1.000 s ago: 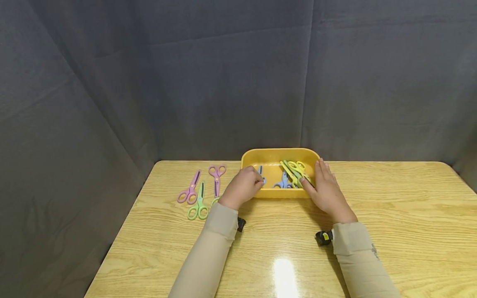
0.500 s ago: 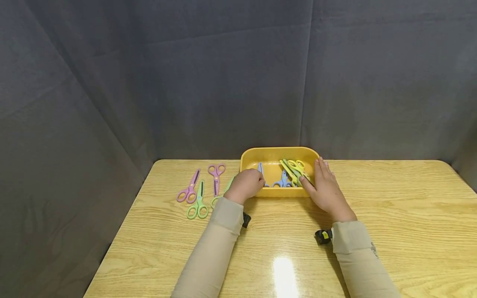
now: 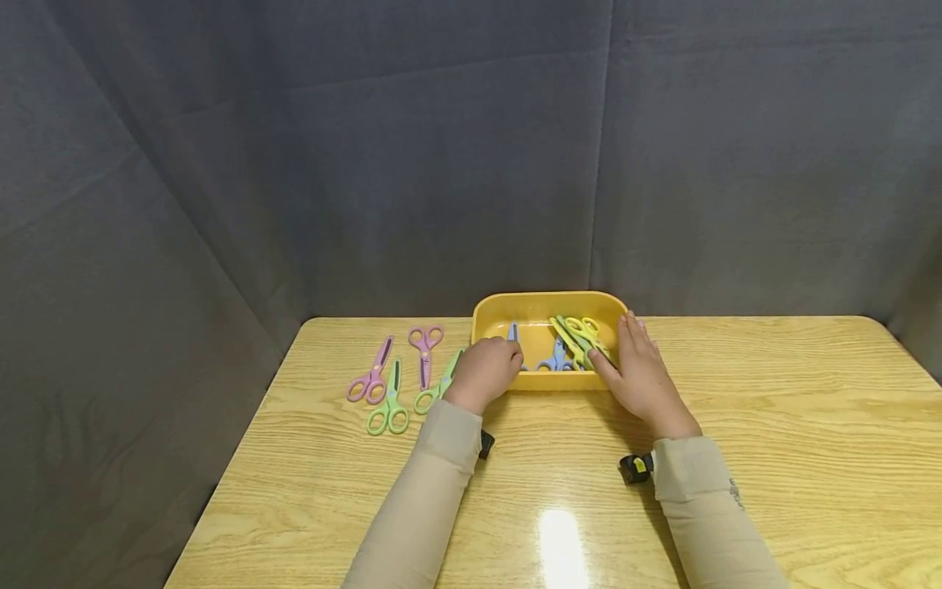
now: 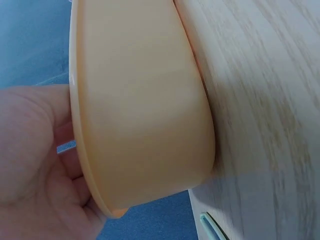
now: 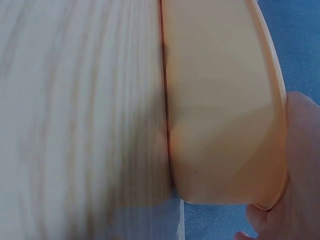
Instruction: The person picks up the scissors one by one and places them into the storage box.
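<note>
A yellow plastic bin (image 3: 545, 382) stands at the table's back edge. My left hand (image 3: 486, 372) reaches over its left front rim, fingers curled at a pair of blue scissors (image 3: 513, 331) whose tip shows beyond the knuckles; the handles are hidden. In the left wrist view those fingers (image 4: 72, 162) pass behind the rim. My right hand (image 3: 646, 376) grips the right end of the bin, thumb inside and straight fingers outside along the wall. Between the hands, a second pair of blue scissors (image 3: 557, 356) lies beside overlapping yellow scissors (image 3: 583, 330) and green ones.
Left of the bin, pink scissors (image 3: 425, 356), purple scissors (image 3: 372, 376) and two green pairs, one nearer the front (image 3: 393, 401) and one partly behind my left hand (image 3: 439, 384), lie on the wooden table (image 3: 309, 491). A dark cloth (image 3: 456, 164) hangs behind.
My left hand has shifted slightly right, and the blue scissors by it now stand with more blade showing. The right hand stays on the bin. More of one green pair is uncovered.
</note>
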Action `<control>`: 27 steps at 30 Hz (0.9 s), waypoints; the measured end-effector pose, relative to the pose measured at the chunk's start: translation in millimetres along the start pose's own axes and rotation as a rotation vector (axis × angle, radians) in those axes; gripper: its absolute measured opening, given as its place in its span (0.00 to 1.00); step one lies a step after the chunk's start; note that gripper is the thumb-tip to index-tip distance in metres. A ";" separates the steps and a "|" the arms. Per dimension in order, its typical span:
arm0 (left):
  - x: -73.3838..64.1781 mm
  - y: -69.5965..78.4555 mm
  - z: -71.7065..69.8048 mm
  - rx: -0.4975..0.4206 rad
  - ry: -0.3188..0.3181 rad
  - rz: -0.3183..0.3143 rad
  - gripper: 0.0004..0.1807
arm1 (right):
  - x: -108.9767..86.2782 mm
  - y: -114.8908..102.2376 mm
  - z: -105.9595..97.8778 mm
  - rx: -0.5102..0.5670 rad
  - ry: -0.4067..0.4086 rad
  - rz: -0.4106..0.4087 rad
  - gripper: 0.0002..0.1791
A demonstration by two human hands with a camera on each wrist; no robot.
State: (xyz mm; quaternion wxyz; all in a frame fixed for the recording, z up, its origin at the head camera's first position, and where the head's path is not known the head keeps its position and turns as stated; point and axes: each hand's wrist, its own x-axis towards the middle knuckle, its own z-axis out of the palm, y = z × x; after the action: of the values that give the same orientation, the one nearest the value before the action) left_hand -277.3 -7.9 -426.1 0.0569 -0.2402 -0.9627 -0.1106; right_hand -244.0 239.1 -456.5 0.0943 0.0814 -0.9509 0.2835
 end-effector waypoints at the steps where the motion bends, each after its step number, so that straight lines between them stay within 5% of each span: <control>1: -0.5 -0.3 0.5 -0.001 0.011 0.005 0.17 | 0.0 0.0 0.0 -0.002 0.000 0.000 0.48; 16: -13.2 -1.5 2.7 -0.096 0.120 0.058 0.16 | -0.7 1.1 0.5 -0.001 0.003 -0.004 0.48; 27: -31.0 -9.9 0.2 -0.200 0.168 0.037 0.13 | 0.0 2.1 1.9 0.000 0.006 -0.005 0.48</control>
State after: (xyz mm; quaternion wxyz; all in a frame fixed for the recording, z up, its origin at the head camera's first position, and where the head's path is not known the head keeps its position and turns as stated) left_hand -254.7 -30.3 -433.1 0.1154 -0.2524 -0.9341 -0.2246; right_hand -244.7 239.8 -459.1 0.0978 0.0829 -0.9503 0.2837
